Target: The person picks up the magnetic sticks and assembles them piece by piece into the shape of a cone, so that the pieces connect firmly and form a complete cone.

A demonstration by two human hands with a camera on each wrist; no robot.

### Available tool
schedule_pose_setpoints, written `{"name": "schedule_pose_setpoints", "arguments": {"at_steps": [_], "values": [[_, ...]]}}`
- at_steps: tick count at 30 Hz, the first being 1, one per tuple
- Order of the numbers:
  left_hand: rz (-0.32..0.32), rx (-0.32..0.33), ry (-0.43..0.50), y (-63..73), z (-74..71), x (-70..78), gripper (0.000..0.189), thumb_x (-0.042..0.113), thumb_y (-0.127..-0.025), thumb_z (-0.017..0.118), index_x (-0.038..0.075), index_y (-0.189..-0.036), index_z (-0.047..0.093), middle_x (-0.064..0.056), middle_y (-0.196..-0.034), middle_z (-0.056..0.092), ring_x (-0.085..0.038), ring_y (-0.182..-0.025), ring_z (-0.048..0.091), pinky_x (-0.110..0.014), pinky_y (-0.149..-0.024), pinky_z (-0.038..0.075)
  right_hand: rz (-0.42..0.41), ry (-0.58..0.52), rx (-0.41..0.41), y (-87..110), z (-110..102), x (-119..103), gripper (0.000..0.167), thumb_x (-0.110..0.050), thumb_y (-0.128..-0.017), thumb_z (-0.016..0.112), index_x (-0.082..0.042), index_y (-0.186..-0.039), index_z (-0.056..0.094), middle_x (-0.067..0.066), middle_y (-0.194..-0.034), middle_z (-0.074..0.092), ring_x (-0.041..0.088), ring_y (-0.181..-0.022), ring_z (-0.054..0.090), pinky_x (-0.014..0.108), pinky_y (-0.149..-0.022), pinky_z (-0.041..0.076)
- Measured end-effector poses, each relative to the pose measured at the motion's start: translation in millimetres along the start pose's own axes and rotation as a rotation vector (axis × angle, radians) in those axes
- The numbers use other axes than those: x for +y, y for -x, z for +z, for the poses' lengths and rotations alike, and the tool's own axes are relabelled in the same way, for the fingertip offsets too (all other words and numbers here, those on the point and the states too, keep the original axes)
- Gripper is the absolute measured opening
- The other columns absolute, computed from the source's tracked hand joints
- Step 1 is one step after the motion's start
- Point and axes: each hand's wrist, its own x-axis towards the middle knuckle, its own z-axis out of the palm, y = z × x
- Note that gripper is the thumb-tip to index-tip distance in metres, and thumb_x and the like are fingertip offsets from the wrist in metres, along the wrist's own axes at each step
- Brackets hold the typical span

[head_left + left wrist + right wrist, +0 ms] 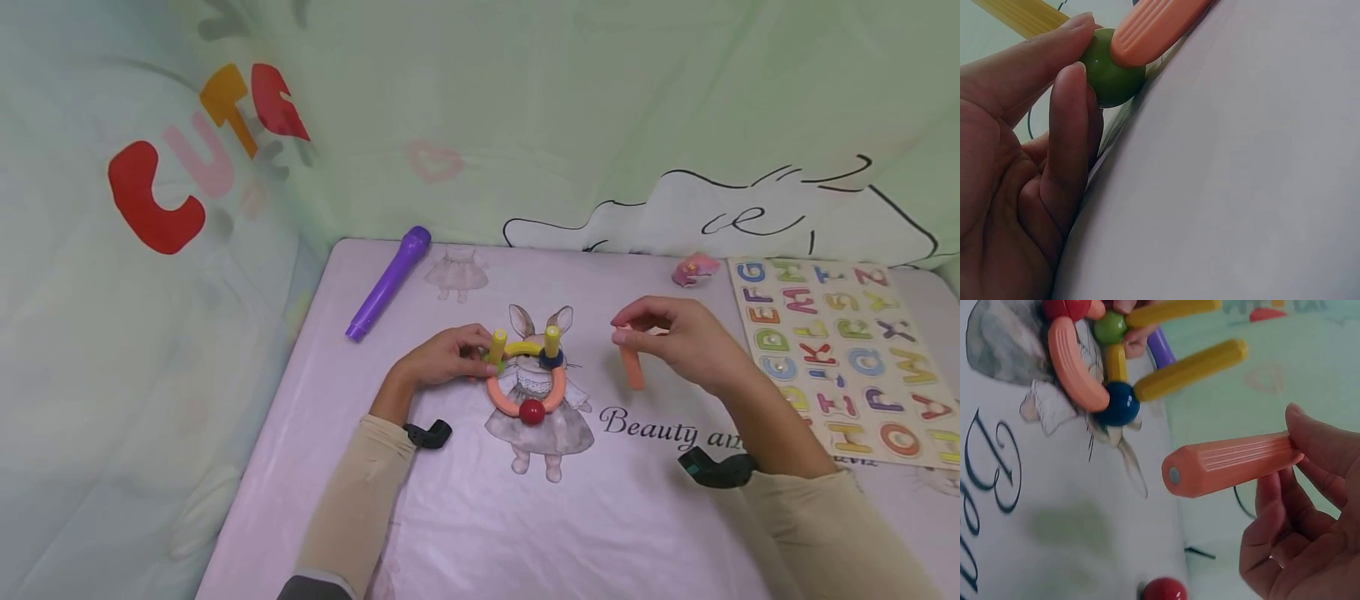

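My left hand (448, 357) pinches a green ball (1113, 72) at the left of a ring of toy rods and balls. Curved orange rods (557, 396) and a curved yellow rod (521, 348) form this ring, joined by the green ball, a dark blue ball (1117, 405) and a red ball (532, 412). Upright yellow sticks (552, 340) stand on the green and blue balls. Right of the ring, my right hand (686, 340) holds a straight orange stick (1235, 464) by one end between thumb and fingers. A round metal dot shows on its free end.
A purple toy microphone (388, 283) lies at the back left. On the right is a wooden alphabet board (817, 333), with a small pink object (695, 269) beside its far corner. Another red ball (1165, 590) shows low in the right wrist view. Curtains printed with letters rise behind the table.
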Motion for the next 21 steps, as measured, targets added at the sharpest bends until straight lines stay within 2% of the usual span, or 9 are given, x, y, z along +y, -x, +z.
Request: {"name": "schedule_pose_setpoints", "arguments": {"at_steps": [5,8,11,16,21], "values": [[-0.004,-0.001,0.004,0.5,0.0,0.6,0.024,0.014,-0.089,0.080,0.010,-0.113,0.076,-0.005,-0.117,0.062,-0.015,-0.081,0.060,-0.025,-0.070,0.056,-0.169,0.009,0.002,3.0,7.8,-17.5,0.018,-0.025,-0.094,0.076,-0.018,-0.110,0.074,-0.001,-0.102,0.068,0.014,-0.094,0.059,0.018,-0.077,0.051],[0.001,0.000,-0.006,0.1,-0.1,0.1,0.024,0.015,-0.090,0.079,0.010,-0.113,0.076,-0.004,-0.117,0.062,-0.015,-0.081,0.060,-0.026,-0.071,0.055,-0.309,-0.033,-0.020,1.8,12.4,-23.2,0.017,-0.013,-0.090,0.079,-0.017,-0.106,0.075,-0.002,-0.100,0.069,0.011,-0.088,0.061,0.019,-0.075,0.055],[0.005,-0.001,-0.006,-0.4,0.1,-1.0,0.024,0.014,-0.090,0.079,0.010,-0.114,0.076,-0.003,-0.117,0.062,-0.014,-0.081,0.060,-0.026,-0.071,0.055,-0.397,-0.062,-0.057,1.0,17.0,-28.5,0.020,-0.007,-0.086,0.081,-0.017,-0.102,0.077,-0.004,-0.098,0.069,0.010,-0.083,0.062,0.022,-0.069,0.058],[0.007,-0.004,0.003,-0.5,0.9,-1.7,0.024,0.014,-0.091,0.078,0.010,-0.114,0.076,-0.003,-0.117,0.062,-0.014,-0.079,0.061,-0.026,-0.070,0.056,-0.439,-0.021,-0.098,1.9,24.0,-37.4,0.019,-0.012,-0.083,0.085,-0.020,-0.099,0.078,-0.008,-0.097,0.070,0.008,-0.085,0.063,0.022,-0.072,0.059],[0.007,-0.002,0.011,-0.7,1.3,-2.2,0.023,0.014,-0.091,0.078,0.010,-0.113,0.076,-0.004,-0.117,0.062,-0.014,-0.079,0.061,-0.026,-0.070,0.056,-0.436,0.048,-0.096,3.7,31.7,-43.2,0.025,-0.014,-0.080,0.087,-0.023,-0.101,0.078,-0.011,-0.098,0.070,0.006,-0.087,0.063,0.024,-0.074,0.059]]}}
